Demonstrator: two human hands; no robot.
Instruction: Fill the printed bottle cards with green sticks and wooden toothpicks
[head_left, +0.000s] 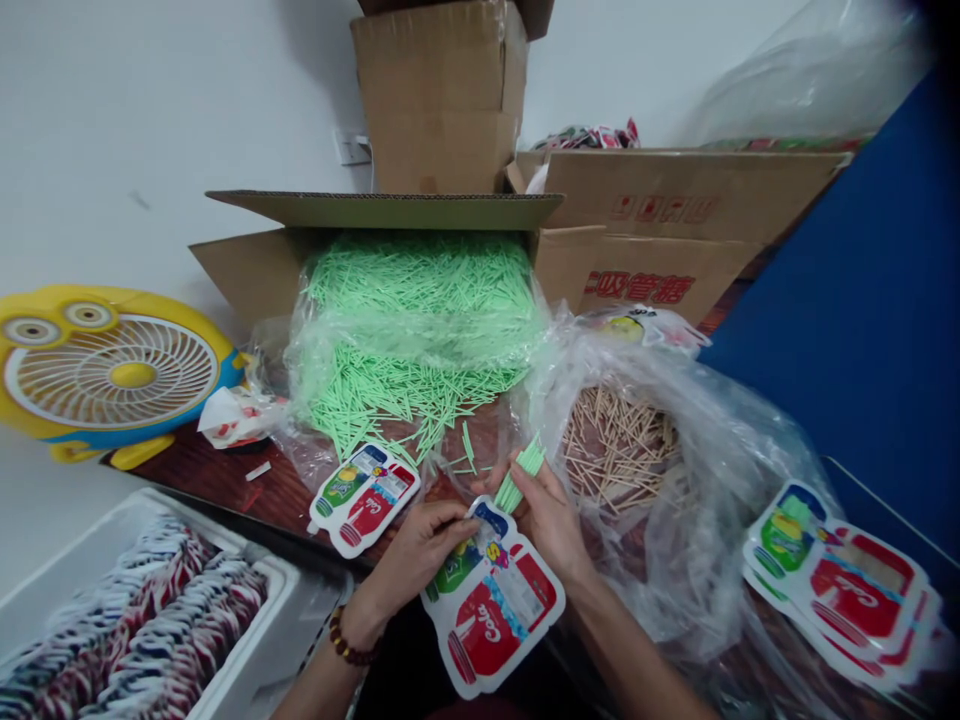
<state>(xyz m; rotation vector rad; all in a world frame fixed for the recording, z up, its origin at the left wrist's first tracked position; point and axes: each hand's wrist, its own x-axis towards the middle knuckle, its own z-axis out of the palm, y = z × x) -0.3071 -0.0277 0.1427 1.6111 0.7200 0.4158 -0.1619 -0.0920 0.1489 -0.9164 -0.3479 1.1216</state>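
Yellow plastic came first at the left side of my remote view: a cartoon-eyed fan (133, 375), which was turned toward the work, perhaps to give air to the person. Below it, a white foam box (301, 606) held printed packets (172, 620) on their edges in two rows, I think because many can fit in this way.

Next I saw pale green sticks (420, 270) in clear plastic inside an open carton (375, 210). Some of them were spilled forward on the dark tabletop (289, 490), which seemed to me practical for picking. A flat soda-printed pouch (364, 500) lay just beside them.

At the centre, the left hand (431, 545) was nearly closed, thumb and fingers pinching the upper edge of a cola pouch (499, 610); I judged that this grip kept it steady. The pouch hung tilted in front of the body. The right hand (551, 520) was curled around a small green bundle (519, 478), which was held aligned, its lower ends at the pouch's top. I could not tell whether they were inside.

Farther right, brown sticks (622, 440) lay in an opened plastic bag (712, 430), probably spread for easy reach. Finally, similar pouches (847, 580) were piled overlapping, apart from the hands.
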